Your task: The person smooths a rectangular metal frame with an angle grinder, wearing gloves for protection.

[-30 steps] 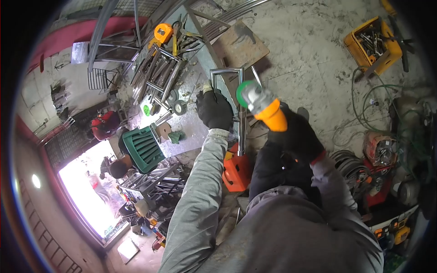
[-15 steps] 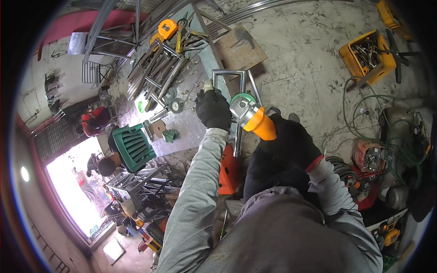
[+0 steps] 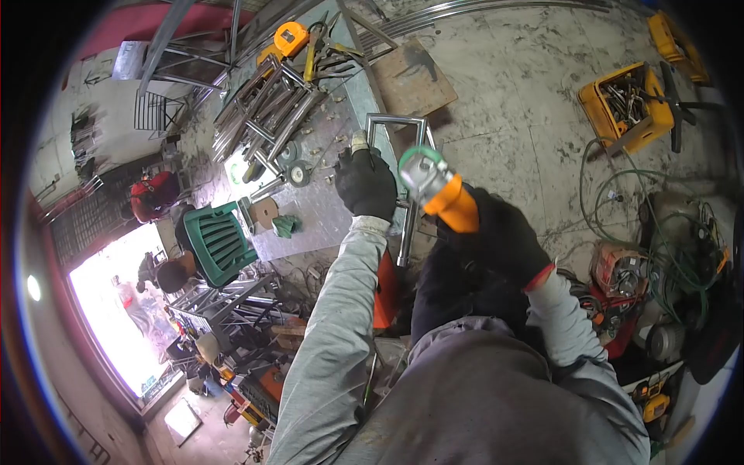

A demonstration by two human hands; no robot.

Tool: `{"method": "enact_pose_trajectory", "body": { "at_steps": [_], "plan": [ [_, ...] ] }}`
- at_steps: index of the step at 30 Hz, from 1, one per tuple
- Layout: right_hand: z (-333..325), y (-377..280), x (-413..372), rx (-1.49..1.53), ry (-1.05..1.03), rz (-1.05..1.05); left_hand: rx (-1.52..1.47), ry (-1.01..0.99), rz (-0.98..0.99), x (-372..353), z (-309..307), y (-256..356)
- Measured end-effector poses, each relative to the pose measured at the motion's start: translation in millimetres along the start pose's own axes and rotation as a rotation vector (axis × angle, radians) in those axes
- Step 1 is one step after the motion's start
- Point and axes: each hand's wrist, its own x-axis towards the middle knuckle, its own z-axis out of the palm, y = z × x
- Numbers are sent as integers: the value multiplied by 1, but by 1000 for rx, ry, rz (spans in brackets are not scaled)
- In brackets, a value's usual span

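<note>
At the far left a green plastic chair (image 3: 221, 244) stands beside the metal-topped bench (image 3: 318, 221). A bundle of steel tubes (image 3: 267, 116) lies on the bench above it, with an orange tape measure (image 3: 291, 37) just beyond.

Toward the middle, the left hand (image 3: 366, 184) (in a black glove) is closed tight around the left leg of a bent steel tube frame (image 3: 408, 232). The frame stands upright at the bench edge, its closed end pointing away from the person.

Just right of that hand is the angle grinder (image 3: 438, 190), with an orange body and a green guard. Its head is close against the frame's right leg, though I cannot tell whether the disc touches the tube. The right hand (image 3: 500, 232), also in a black glove, is wrapped fully around the rear of the grinder.

Further right, on the concrete floor, a yellow crate (image 3: 624, 105) holds metal tools, and a green hose (image 3: 612, 194) loops nearby.
</note>
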Motion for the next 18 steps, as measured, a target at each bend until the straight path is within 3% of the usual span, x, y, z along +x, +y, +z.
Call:
{"method": "enact_pose_trajectory", "body": {
  "at_steps": [4, 6, 9, 13, 18],
  "plan": [
    [-15, -4, 23, 41, 47, -8, -5, -2, -14, 1, 0, 0],
    [-11, 0, 11, 199, 37, 3, 22, 18, 18, 1, 3, -3],
    [4, 9, -15, 65, 26, -72, 35, 28, 27, 0, 5, -3],
    [4, 8, 5, 2, 48, 0, 41, 28, 25, 1, 5, -4],
    [-8, 8, 15, 285, 49, 13, 50, 56, 32, 0, 5, -3]
  ]
}}
